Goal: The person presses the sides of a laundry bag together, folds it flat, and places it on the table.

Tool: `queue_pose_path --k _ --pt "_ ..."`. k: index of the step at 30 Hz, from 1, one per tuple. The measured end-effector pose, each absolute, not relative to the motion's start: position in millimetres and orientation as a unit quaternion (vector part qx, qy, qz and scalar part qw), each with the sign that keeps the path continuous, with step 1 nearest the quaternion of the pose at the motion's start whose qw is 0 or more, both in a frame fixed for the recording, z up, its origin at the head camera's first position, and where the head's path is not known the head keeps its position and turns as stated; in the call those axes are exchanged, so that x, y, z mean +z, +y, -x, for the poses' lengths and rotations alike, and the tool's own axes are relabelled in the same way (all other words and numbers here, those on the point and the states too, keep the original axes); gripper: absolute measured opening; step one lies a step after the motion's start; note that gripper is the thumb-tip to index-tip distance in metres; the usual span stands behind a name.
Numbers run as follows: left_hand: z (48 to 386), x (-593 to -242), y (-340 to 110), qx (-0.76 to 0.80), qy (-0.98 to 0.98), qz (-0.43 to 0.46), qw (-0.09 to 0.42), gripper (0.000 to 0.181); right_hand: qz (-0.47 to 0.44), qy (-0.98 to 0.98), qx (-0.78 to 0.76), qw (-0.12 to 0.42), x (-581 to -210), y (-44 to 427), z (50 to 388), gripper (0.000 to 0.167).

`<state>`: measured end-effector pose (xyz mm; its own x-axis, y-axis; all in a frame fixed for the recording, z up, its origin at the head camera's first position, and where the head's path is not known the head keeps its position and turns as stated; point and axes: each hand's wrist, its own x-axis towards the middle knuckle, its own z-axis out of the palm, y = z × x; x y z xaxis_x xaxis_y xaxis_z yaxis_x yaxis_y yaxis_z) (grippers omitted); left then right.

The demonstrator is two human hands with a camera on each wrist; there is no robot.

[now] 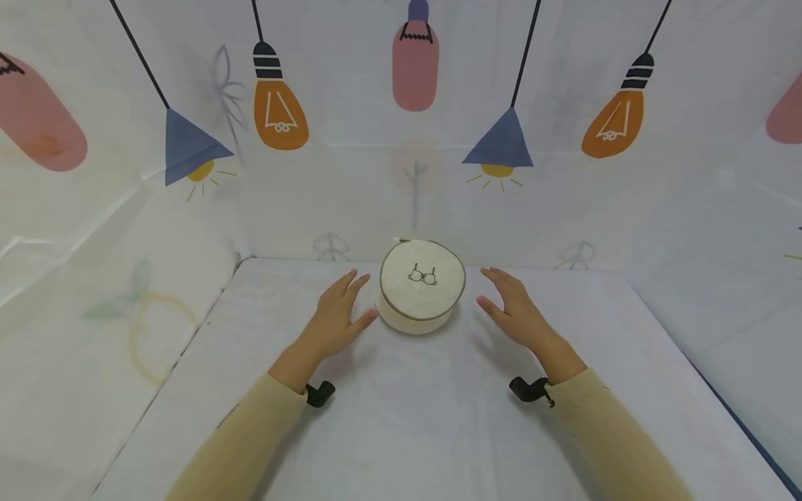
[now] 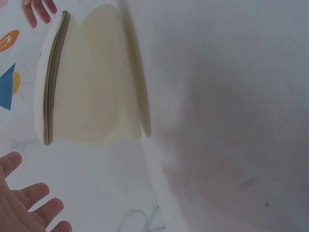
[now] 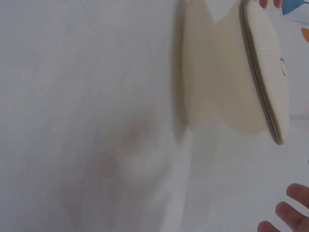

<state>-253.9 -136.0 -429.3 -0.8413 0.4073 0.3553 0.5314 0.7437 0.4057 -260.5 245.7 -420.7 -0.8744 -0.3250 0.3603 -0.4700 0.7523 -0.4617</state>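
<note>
A round cream fabric zip pouch (image 1: 401, 291) stands on the white tabletop, its lid printed with a small pair of glasses. A dark olive zipper edge (image 2: 54, 77) runs around the lid, and the soft side wall below sags in both wrist views. On the pouch's left my left hand (image 1: 338, 316) hovers, fingers spread and apart from it. To its right is my right hand (image 1: 515, 309), likewise with extended fingers and not touching it. The wrist views show fingertips of both hands clear of the pouch (image 3: 217, 72). What is inside the pouch is hidden.
White cloth covers the table (image 1: 426, 417). Behind it rises a white backdrop (image 1: 351, 195) printed with lamps and bulbs, which also drapes along both sides. A black wrist mount (image 1: 321, 394) sits on the left wrist, another mount (image 1: 528, 390) on the right.
</note>
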Motion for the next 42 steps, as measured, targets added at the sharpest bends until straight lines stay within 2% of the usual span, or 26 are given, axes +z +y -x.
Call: queue_pose_path --k 3,9,25,35,42 --pt "258.0 -432.0 -130.4 -0.271 -0.918 0.255 0.133 0.073 -0.216 -0.921 0.289 0.145 -424.4 237.8 265.3 0.059" --pt "267.4 -439.4 -119.8 -0.293 -0.917 0.24 0.121 0.073 -0.223 -0.908 0.32 0.155 -431.1 224.0 275.2 0.056" --pt "291.0 -448.2 -96.9 -0.375 -0.894 0.216 0.117 0.071 -0.204 -0.883 0.411 0.1 -439.6 190.9 297.3 0.064" --pt "293.6 -452.3 -84.4 -0.446 -0.867 0.201 0.094 0.071 -0.145 -0.85 0.502 0.064 -448.3 177.2 301.9 0.065" --pt "295.8 -454.6 -78.0 -0.47 -0.849 0.22 0.104 0.071 -0.132 -0.829 0.54 0.062 -455.0 174.4 303.9 0.064"
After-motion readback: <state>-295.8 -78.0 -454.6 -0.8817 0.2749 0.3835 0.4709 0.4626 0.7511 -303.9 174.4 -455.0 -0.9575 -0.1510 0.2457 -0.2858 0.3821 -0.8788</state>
